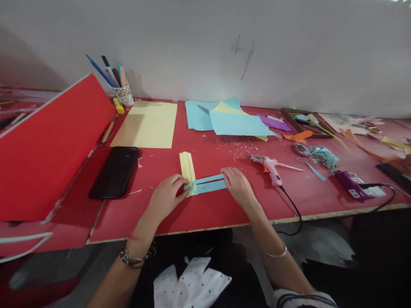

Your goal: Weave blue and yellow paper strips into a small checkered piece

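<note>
On the red table, yellow paper strips (187,164) stand lengthwise away from me and blue paper strips (210,184) run off to the right, crossing and interlaced at their left ends. My left hand (168,194) pinches the crossing's left edge between thumb and fingertips. At the far right ends of the blue strips, my right hand (238,186) has its fingers closed on them. The strip ends under the fingers are hidden. To the right of that hand lies a pink glue gun (268,164) with a black cord.
A black phone (114,172) and a red board (61,149) are at left. Behind lie a yellow sheet (150,124), blue sheets (240,123) and a pen cup (124,94). A purple power strip (353,185), yarn (323,157) and a brown tray (287,117) are at right.
</note>
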Tool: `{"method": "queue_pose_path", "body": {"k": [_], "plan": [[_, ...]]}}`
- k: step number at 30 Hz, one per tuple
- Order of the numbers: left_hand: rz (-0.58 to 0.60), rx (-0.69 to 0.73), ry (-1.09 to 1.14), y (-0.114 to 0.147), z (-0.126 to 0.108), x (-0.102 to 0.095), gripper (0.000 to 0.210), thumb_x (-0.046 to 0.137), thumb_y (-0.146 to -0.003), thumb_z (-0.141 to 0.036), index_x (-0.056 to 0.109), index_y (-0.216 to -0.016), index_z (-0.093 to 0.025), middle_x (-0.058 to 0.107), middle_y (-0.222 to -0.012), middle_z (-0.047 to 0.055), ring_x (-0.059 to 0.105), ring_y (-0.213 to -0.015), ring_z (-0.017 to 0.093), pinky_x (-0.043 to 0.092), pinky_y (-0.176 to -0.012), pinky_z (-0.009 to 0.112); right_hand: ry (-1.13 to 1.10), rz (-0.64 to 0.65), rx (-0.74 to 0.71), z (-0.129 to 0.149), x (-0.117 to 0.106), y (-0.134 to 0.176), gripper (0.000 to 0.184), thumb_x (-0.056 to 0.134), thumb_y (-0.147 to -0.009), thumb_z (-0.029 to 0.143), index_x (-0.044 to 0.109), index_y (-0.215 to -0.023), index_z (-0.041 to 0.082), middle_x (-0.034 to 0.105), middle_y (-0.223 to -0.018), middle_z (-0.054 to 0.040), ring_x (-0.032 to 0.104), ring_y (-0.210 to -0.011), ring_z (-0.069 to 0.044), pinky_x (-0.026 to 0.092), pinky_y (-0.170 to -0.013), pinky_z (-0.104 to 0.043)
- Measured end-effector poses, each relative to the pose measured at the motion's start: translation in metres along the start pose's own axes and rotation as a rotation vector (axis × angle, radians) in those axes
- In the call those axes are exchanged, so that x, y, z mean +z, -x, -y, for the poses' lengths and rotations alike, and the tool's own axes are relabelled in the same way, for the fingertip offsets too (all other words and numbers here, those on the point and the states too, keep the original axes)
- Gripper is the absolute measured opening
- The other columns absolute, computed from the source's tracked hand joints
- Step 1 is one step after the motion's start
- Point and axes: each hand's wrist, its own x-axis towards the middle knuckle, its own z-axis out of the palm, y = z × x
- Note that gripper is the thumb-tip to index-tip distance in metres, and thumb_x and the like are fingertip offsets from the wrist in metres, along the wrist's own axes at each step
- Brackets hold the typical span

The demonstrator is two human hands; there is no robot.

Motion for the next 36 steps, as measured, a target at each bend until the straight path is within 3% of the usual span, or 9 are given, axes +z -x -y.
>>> {"method": "queue_pose_path", "body": {"k": [13,19,23,28,31,36], "plan": [[-0.013,0.014,0.005,0.001,0.000,0.000,0.011,0.048,-0.081,-0.022,0.056,-0.088,-0.019,0.060,-0.088,0.004,0.058,-0.082,0.017,0.048,-0.070,0.029,0.025,0.038,0.035,0.002,0.003,0.000,0.025,0.031,-0.082,0.012,0.056,-0.083,0.017,0.059,-0.080,-0.0080,0.051,-0.075,-0.018,0.039,-0.066,-0.027],[-0.007,0.006,0.008,0.000,0.001,0.001,0.011,0.049,-0.080,-0.021,0.056,-0.088,-0.018,0.060,-0.089,0.004,0.058,-0.083,0.018,0.047,-0.069,0.029,0.089,-0.018,0.080,-0.003,-0.004,0.002,0.027,0.032,-0.082,0.011,0.058,-0.085,0.016,0.058,-0.079,-0.0079,0.050,-0.074,-0.019,0.037,-0.066,-0.028],[-0.004,-0.012,0.010,0.000,0.001,0.001,0.010,0.049,-0.080,-0.020,0.056,-0.086,-0.020,0.060,-0.088,0.003,0.058,-0.082,0.017,0.047,-0.069,0.028,0.197,-0.098,0.052,0.018,-0.004,0.013,0.030,0.032,-0.086,0.019,0.061,-0.095,0.016,0.058,-0.083,-0.0098,0.048,-0.078,-0.022,0.035,-0.067,-0.031],[-0.017,0.008,0.005,0.000,0.000,0.001,0.009,0.049,-0.080,-0.021,0.055,-0.086,-0.020,0.059,-0.087,0.003,0.058,-0.082,0.017,0.047,-0.070,0.028,0.174,0.061,-0.154,0.064,0.013,0.029,0.039,0.038,-0.086,0.040,0.052,-0.118,0.023,0.055,-0.088,-0.0092,0.046,-0.079,-0.022,0.034,-0.068,-0.032],[-0.022,0.014,0.010,0.000,0.000,0.001,0.010,0.047,-0.081,-0.021,0.056,-0.087,-0.021,0.059,-0.087,0.002,0.058,-0.082,0.017,0.047,-0.071,0.028,0.147,0.077,-0.103,0.074,0.019,0.031,0.043,0.037,-0.086,0.044,0.049,-0.121,0.022,0.053,-0.090,-0.0097,0.045,-0.082,-0.023,0.034,-0.069,-0.033],[-0.019,0.003,0.004,0.000,0.001,0.001,0.010,0.048,-0.081,-0.024,0.056,-0.086,-0.020,0.060,-0.088,0.003,0.058,-0.083,0.017,0.047,-0.071,0.029,0.154,0.061,-0.038,0.065,0.018,0.031,0.043,0.034,-0.087,0.043,0.051,-0.119,0.020,0.052,-0.090,-0.0102,0.044,-0.083,-0.024,0.032,-0.069,-0.034]]}}
